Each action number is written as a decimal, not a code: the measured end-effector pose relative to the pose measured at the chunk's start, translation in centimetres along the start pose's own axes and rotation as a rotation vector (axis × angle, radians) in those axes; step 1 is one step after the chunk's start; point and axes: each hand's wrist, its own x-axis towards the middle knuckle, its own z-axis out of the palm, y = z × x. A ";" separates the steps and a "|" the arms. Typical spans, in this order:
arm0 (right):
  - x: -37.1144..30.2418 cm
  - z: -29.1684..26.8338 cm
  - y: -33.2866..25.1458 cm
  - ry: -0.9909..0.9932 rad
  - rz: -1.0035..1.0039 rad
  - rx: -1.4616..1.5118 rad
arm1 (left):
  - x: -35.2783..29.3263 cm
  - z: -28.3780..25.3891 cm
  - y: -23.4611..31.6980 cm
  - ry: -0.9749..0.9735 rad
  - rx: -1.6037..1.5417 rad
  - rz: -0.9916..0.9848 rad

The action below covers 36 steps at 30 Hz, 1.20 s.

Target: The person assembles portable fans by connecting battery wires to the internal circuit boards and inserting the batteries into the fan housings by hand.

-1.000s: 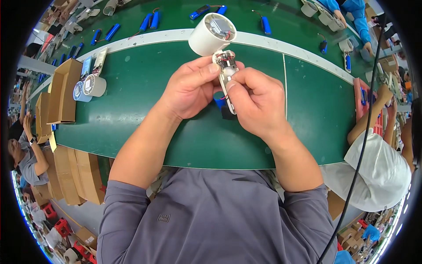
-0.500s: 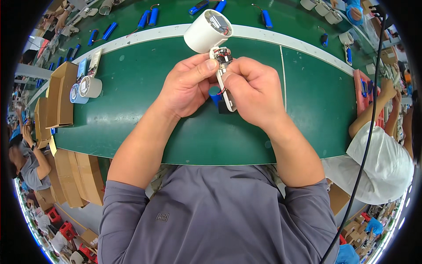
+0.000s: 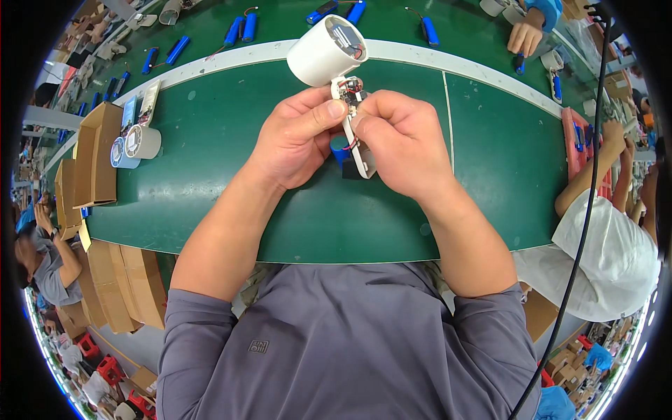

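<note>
A white device with a round, cup-like head (image 3: 308,61) and an opened handle (image 3: 363,164) is held up over the table. Black parts and thin wires (image 3: 352,91) show inside the handle near the head. My left hand (image 3: 297,140) is closed around the handle's left side, thumb on its edge. My right hand (image 3: 406,140) pinches at the open handle from the right; its fingertips hide whatever is between them. Beside my left fingers, below the handle, a blue cylindrical battery (image 3: 339,148) hangs partly hidden, with a black piece (image 3: 350,170) under it.
A green table (image 3: 210,189) lies beneath. Beyond its pale rail (image 3: 238,56), several blue battery packs (image 3: 248,26) lie on a green surface. White and blue cylinders (image 3: 143,142) and cardboard boxes (image 3: 98,154) stand left. A black cable (image 3: 584,231) crosses the right side.
The device has shifted slightly left in my hands, which keep nearly the same grip. A co-worker's hand has come in at the upper right onto a blue battery pack.
</note>
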 end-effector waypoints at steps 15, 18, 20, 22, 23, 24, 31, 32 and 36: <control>0.4 0.9 0.4 0.083 -0.077 0.113 | -0.2 1.0 -0.3 0.126 0.086 0.125; 1.2 1.2 0.5 0.295 -0.168 0.250 | 0.4 0.7 0.3 0.155 -0.047 0.245; 1.2 0.5 0.8 0.242 0.104 0.217 | 0.6 -0.2 0.8 0.195 -0.086 0.254; 1.1 0.4 0.8 0.173 0.273 0.259 | 0.7 -0.6 1.0 0.230 -0.160 0.250; 1.2 0.3 0.9 0.055 0.387 0.408 | 0.7 -0.6 1.2 0.231 -0.157 0.254; 1.2 0.3 1.0 -0.066 0.501 0.555 | 0.5 -0.5 1.4 0.234 -0.189 0.252; 0.6 1.1 1.7 -0.373 0.494 0.710 | 0.4 -0.6 2.5 0.316 -0.178 0.347; 0.6 1.4 1.7 -0.390 0.496 0.736 | 0.5 -0.5 2.4 0.318 -0.179 0.349; 0.1 1.7 1.3 -0.453 0.520 0.789 | 0.5 -0.9 2.2 0.342 -0.021 0.346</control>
